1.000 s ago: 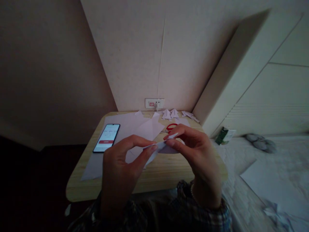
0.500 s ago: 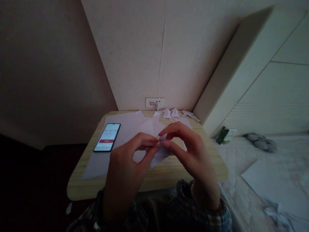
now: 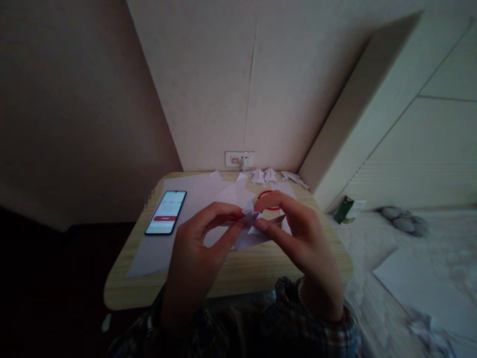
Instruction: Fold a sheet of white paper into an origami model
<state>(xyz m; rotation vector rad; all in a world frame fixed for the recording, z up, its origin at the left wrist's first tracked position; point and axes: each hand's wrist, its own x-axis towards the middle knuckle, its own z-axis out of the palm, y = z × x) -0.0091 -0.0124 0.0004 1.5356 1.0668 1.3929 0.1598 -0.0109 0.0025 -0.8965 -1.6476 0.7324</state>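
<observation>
A small piece of folded white paper (image 3: 252,239) is held above the table between both hands. My left hand (image 3: 208,243) pinches its left side with thumb and forefinger. On the other side, my right hand (image 3: 294,228) grips it between thumb and fingertips. Pointed flaps stick up and out between the fingers, and part of the paper is hidden behind them. Behind my right hand lies a red ring-shaped thing (image 3: 264,193), mostly covered by the fingers. Flat white sheets (image 3: 201,186) rest on the table beneath and beyond my hands.
A phone (image 3: 166,213) with a lit screen lies on the left of the wooden table (image 3: 122,291). Several folded paper pieces (image 3: 258,176) line the back edge, below a wall socket (image 3: 239,159). To the right, a green box (image 3: 343,209), grey object (image 3: 404,221) and paper (image 3: 421,283) rest on a mattress.
The folded paper has turned and opened out between my fingers, showing more pointed flaps. My right fingers have shifted slightly, and the red ring now shows behind them.
</observation>
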